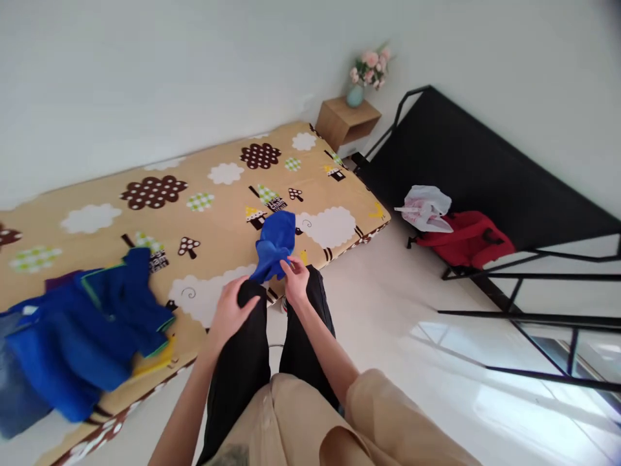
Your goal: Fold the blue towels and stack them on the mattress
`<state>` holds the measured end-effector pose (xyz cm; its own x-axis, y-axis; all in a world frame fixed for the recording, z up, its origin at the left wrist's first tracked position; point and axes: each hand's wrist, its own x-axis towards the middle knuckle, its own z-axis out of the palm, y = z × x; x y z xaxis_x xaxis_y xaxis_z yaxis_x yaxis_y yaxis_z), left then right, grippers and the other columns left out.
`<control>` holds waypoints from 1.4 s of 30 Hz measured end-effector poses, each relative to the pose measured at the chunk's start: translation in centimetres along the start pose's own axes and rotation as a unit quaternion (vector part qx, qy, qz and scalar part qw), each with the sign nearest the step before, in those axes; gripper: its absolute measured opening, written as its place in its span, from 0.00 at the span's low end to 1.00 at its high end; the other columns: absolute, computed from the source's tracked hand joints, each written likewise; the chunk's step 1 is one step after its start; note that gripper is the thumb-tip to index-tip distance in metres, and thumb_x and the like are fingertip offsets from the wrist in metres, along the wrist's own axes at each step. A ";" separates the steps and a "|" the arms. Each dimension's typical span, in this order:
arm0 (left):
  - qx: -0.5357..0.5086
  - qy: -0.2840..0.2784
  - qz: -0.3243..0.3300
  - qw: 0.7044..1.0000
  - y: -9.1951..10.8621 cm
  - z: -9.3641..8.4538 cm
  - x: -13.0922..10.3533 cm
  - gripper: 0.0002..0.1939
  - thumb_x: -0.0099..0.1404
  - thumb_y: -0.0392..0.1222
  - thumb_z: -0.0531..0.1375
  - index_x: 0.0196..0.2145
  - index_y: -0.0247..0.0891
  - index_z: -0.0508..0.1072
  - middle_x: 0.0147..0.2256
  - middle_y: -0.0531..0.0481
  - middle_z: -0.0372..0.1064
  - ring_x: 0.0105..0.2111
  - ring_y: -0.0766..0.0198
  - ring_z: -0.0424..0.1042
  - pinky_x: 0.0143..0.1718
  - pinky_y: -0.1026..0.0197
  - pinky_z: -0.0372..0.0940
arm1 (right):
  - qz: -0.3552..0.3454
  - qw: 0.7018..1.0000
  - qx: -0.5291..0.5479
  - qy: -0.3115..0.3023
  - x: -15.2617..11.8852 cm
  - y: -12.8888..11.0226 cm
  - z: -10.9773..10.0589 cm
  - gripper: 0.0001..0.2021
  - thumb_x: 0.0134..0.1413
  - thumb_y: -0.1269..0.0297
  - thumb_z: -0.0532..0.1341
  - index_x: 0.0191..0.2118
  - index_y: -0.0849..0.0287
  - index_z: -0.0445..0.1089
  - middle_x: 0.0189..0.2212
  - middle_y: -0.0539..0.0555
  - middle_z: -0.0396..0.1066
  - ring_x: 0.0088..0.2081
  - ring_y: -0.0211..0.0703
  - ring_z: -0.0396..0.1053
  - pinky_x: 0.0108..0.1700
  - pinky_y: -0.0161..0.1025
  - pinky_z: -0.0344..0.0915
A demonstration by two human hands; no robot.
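A small piece of bright blue cloth [279, 243] lies crumpled at the edge of the patterned bed [194, 168], just beyond my knees. My right hand [295, 281] pinches its near edge between thumb and fingers. My left hand [235, 307] rests over my left knee, thumb spread away from the fingers, close to the cloth's left corner. Whether those fingertips touch the cloth I cannot tell. Farther left on the bed, a heap of blue garments [97, 323] with green trim lies loosely piled.
A wooden nightstand [347, 120] holds a vase of pink flowers [369, 71] at the bed's far end. To the right stands a black metal-framed bed [460, 155], with a white plastic bag [427, 207] and a red bag [473, 239] on it. Pale floor [383, 285] lies between the beds.
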<state>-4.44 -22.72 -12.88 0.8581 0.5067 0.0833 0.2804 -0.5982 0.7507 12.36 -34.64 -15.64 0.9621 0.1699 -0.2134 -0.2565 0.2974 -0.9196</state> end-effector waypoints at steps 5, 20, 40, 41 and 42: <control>0.122 -0.010 0.127 0.984 3.7 3.3 -2.3 0.21 0.70 0.39 0.63 0.60 0.39 0.74 0.61 0.34 0.71 0.63 0.40 0.70 0.68 0.33 0.61 | 0.034 0.990 0.138 -0.019 -7.1 -3.8 -2.0 0.16 0.46 0.56 0.77 0.38 0.49 0.72 0.36 0.47 0.78 0.35 0.38 0.79 0.37 0.37 0.80; -0.059 0.037 0.112 0.991 7.2 5.1 -11.1 0.10 0.72 0.40 0.60 0.50 0.42 0.72 0.50 0.40 0.74 0.52 0.53 0.77 0.58 0.49 0.74 | 0.100 0.989 0.112 -0.006 -15.2 -5.2 -7.2 0.17 0.47 0.53 0.76 0.38 0.50 0.71 0.36 0.48 0.77 0.35 0.41 0.78 0.38 0.39 0.79; -0.146 0.076 -0.004 0.986 14.5 -4.9 -12.7 0.14 0.72 0.50 0.59 0.42 0.37 0.79 0.31 0.51 0.77 0.24 0.69 0.69 0.26 0.68 0.63 | -0.190 0.923 -0.252 -0.218 -17.3 -3.5 -8.3 0.13 0.54 0.58 0.73 0.45 0.51 0.79 0.48 0.56 0.80 0.52 0.52 0.77 0.61 0.52 0.74; -0.136 0.073 -0.003 0.988 14.8 -5.7 -13.0 0.14 0.71 0.49 0.59 0.41 0.37 0.80 0.30 0.52 0.76 0.23 0.69 0.67 0.25 0.68 0.61 | -0.210 0.920 -0.262 -0.204 -17.4 -3.4 -8.1 0.13 0.55 0.57 0.73 0.45 0.52 0.79 0.47 0.56 0.80 0.50 0.52 0.78 0.59 0.51 0.75; -0.125 0.072 -0.002 0.990 15.2 -6.5 -13.2 0.14 0.71 0.48 0.60 0.41 0.37 0.80 0.28 0.52 0.76 0.22 0.70 0.65 0.24 0.68 0.60 | -0.229 0.916 -0.268 -0.190 -17.7 -3.4 -7.8 0.13 0.56 0.58 0.73 0.46 0.53 0.78 0.45 0.56 0.80 0.49 0.52 0.78 0.57 0.51 0.75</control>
<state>-14.33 -34.49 1.69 0.7816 0.6032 0.1589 0.1533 -0.4326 0.8884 -3.05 -45.96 -11.31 0.8291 0.4885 0.2720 0.3463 -0.0668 -0.9357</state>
